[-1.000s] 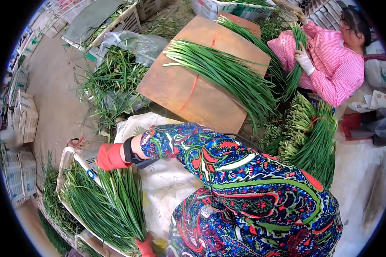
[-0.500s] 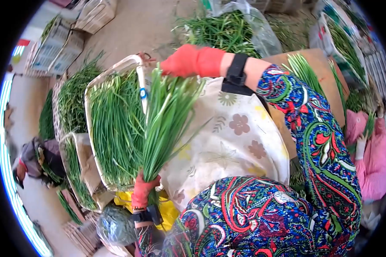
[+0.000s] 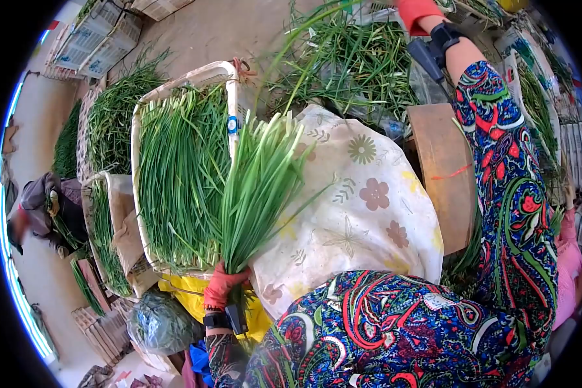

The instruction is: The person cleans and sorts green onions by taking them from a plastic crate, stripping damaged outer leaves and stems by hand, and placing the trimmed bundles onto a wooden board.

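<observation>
My left hand (image 3: pixel 225 284), in an orange-red glove, is closed around the lower, leafy end of a bunch of garlic chives (image 3: pixel 258 194). The bunch stands out from my fist, its pale stem ends fanned at the top. It rests between a white basket (image 3: pixel 233 97) packed with garlic chives (image 3: pixel 178 181) and the flowered cloth (image 3: pixel 381 220) over my lap. My right hand (image 3: pixel 419 14), gloved alike, reaches to the top edge above a heap of loose green leaves (image 3: pixel 362 64). Its fingers are cut off by the frame. Blurred leaves (image 3: pixel 291 48) streak through the air left of it.
A brown board (image 3: pixel 443 187) stands right of the cloth. More filled baskets (image 3: pixel 110 226) lie left, beside a tied plastic bag (image 3: pixel 161 323). Stacked white crates (image 3: pixel 107 39) stand at upper left. Another person (image 3: pixel 52 210) is at far left, and a pink sleeve (image 3: pixel 568 284) shows at right.
My right hand has left the top of the bunch and swung up and right over the loose heap. Blurred leaves now trail there. My left hand keeps its hold. The view has shifted slightly.
</observation>
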A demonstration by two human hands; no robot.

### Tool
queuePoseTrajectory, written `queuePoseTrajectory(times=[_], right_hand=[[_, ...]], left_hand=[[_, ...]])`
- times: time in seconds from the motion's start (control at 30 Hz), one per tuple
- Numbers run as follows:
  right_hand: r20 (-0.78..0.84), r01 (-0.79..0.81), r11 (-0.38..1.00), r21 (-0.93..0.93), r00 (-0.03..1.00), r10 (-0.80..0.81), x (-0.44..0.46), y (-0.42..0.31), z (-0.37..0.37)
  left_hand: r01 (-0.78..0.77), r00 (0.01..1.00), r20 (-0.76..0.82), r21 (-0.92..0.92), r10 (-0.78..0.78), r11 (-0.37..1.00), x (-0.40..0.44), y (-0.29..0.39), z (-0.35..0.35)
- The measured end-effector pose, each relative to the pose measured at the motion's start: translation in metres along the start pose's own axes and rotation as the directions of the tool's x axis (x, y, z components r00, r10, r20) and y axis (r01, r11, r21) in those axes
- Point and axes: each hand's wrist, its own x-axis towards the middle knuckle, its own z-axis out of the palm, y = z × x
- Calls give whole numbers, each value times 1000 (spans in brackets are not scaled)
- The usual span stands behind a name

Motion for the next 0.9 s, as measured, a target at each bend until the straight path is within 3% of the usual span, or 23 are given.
queuePoseTrajectory(times=[0.03, 0.07, 0.13, 0.17, 0.2, 0.23, 0.27, 0.3, 0.33, 0.4, 0.43, 0.5, 0.6, 0.63, 0.67, 0.7, 0.73, 0.77, 0.8, 0.83, 0.9], right_hand=[[159, 71, 975, -212, 987, -37, -5, 17, 16], [223, -48, 998, -31, 973, 53, -5, 4, 12], [389, -314, 902, 295, 902, 186, -11, -34, 11], [496, -385, 757, 528, 863, 92, -24, -65, -21], [595, -508, 514, 691, 804, -6, -38, -96, -52], [678, -637, 264, 724, 728, -101, -52, -128, -83], [791, -794, 182, 580, 494, -361, -58, -155, -60], [657, -772, -11, 636, 548, -518, -71, -174, -117], [527, -702, -113, 703, 621, -580, -83, -198, -109], [517, -563, 44, 825, 723, -458, -98, -229, -118], [666, -662, 167, 731, 636, -391, -91, -239, -114], [631, -472, 438, 765, 683, -368, -80, -244, -116], [552, -336, 520, 785, 761, -341, -78, -241, -91], [359, -170, 510, 843, 884, -300, -75, -232, -83], [284, -50, 628, 777, 918, -278, -62, -215, -83], [89, 34, 606, 794, 981, -171, -56, -190, -50], [93, -46, 578, 814, 994, -52, -45, -157, -48], [-30, -5, 647, 762, 999, 43, -38, -114, -4], [136, -266, 714, 648, 962, 235, -39, -69, 16], [262, -508, 715, 481, 861, 435, -37, -41, 21], [350, -576, 638, 511, 817, 458, -56, -74, -37]], left_hand=[[2, 1000, 15, -25, -1, 1000, 1, -3, -1], [3, 1000, 30, -48, -2, 999, 2, -6, -2], [-9, 999, 33, -73, 11, 997, 3, -6, -2], [-22, 1000, 20, -76, 24, 997, 0, -2, 2], [-33, 999, 10, -77, 34, 996, -2, 2, 6], [-26, 1000, 7, -76, 26, 997, -4, 6, 8], [-18, 1000, 1, -76, 19, 997, -5, 10, 10], [-10, 1000, -5, -75, 10, 997, -7, 11, 11], [-32, 999, 0, -84, 32, 996, -7, 9, 11], [-83, 996, 10, -98, 85, 992, -6, 5, 11], [-86, 996, 12, -111, 88, 990, -5, 3, 11], [-93, 995, 14, -138, 96, 986, -6, 0, 10], [-64, 997, 28, -113, 68, 991, -6, -1, 9], [-66, 997, 39, -126, 72, 990, -6, -3, 9], [-66, 996, 51, -137, 74, 988, -5, -6, 8], [-66, 995, 62, -147, 76, 987, -4, -7, 8], [-21, 999, 28, -154, 25, 988, -7, -3, 13], [-2, 998, 62, -185, 14, 983, -7, -4, 14], [17, 995, 96, -213, 4, 977, -6, -5, 13], [34, 991, 131, -239, -2, 970, -5, -8, 12], [27, 990, 140, -305, 17, 952, -3, -13, 14]])
